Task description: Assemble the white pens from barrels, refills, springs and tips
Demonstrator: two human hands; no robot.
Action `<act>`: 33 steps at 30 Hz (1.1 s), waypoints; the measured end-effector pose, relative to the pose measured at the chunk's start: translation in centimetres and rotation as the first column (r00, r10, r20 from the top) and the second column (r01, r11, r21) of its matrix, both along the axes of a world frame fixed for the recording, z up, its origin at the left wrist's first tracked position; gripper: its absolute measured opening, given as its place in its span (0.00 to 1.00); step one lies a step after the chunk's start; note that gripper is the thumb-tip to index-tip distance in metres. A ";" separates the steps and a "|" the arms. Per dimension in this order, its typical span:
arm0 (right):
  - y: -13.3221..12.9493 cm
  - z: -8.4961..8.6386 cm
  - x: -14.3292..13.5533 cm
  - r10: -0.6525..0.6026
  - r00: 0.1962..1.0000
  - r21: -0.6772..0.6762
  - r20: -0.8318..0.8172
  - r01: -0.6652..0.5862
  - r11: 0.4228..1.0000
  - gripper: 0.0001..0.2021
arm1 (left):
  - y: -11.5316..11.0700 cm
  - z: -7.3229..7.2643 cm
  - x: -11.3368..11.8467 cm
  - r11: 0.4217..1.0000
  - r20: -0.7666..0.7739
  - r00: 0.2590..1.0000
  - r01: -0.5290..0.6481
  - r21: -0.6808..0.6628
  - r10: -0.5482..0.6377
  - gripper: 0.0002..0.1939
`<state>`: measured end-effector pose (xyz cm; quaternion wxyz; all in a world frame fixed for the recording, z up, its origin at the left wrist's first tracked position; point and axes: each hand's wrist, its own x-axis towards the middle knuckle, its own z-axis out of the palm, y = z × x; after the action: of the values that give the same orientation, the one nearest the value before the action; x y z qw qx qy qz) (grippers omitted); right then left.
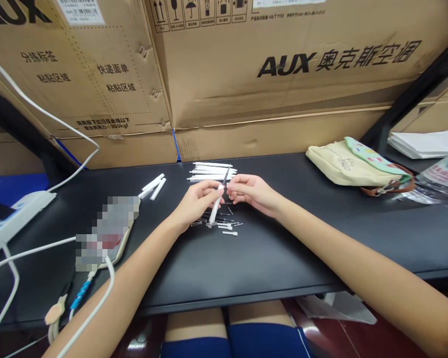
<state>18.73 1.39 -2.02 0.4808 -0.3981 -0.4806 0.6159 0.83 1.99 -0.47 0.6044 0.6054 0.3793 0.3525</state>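
Note:
My left hand point(196, 201) is closed around a white pen barrel point(215, 211), which slants upward away from me over the desk. A thin dark refill point(227, 174) extends from the barrel's upper end. Close beside it, my right hand point(252, 191) has its thumb and fingertips pinched together; whatever they hold is too small to make out. Below the hands lie small white pen parts point(230, 233), along with clear pieces and thin refills. Just behind the hands is a pile of white pen barrels point(211, 171). Several shorter white tubes point(157, 190) lie to the left.
A phone point(115, 231) with white cables rests by my left forearm, and a power strip point(22, 214) is farther left. At right are a cream pouch point(339, 161), a clear plastic package point(442, 174) and white papers point(425, 143). Large cardboard boxes point(283, 99) stand behind the black desk point(276, 258).

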 end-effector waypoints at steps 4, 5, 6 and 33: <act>-0.1 0.1 0.0 0.034 0.998 0.012 0.044 -0.034 0.999 0.13 | 0.0 0.0 0.0 0.999 0.009 0.999 -0.039 -0.003 0.039 0.19; -0.2 0.1 0.0 0.037 0.997 0.027 0.068 -0.039 0.999 0.13 | 0.0 0.0 0.1 0.999 0.009 0.999 -0.043 -0.002 0.043 0.19; -0.2 0.2 0.0 0.037 0.994 0.049 0.103 -0.043 0.998 0.13 | 0.0 0.1 0.1 0.999 0.011 0.999 -0.046 0.000 0.046 0.19; -0.6 -0.2 -0.2 0.112 0.887 0.203 0.448 -0.223 0.954 0.09 | -0.1 -0.1 0.3 0.999 -0.070 0.998 0.009 0.042 -0.006 0.15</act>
<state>18.55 0.84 -2.24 0.3532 -0.4179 -0.6810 0.4867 1.09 1.86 -0.57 0.5791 0.6313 0.3907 0.3368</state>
